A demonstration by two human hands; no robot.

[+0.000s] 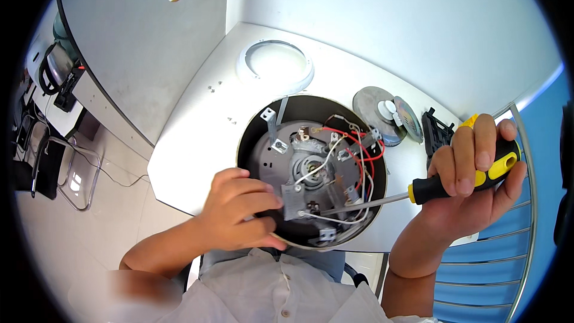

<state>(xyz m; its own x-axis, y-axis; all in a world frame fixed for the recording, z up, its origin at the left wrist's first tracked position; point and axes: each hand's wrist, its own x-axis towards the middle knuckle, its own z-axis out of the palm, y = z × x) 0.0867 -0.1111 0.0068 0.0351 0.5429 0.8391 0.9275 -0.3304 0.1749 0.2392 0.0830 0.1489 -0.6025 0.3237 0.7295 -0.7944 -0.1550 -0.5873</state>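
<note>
My right hand [472, 173] is closed round the black and yellow handle of a screwdriver [394, 198]. Its metal shaft reaches left over the rim of a round dark appliance housing [252, 128], with the tip down among the parts near a metal bracket. My left hand [242, 212] grips the housing's near left rim, fingers reaching inside. Within the housing, red wires [373, 157] and white wires [326, 167] run round a central round fitting [312, 170]. A flat metal plate [293, 202] lies close to my left fingertips. Whether the tip sits on a screw I cannot tell.
On the white table [191, 143] a white ring-shaped part [245, 66] stands at the back. Several small screws [213, 88] lie to the left. Beyond the housing, at right, are a round metal disc [366, 103] and a black tool case [437, 128]. A wall bounds the table behind.
</note>
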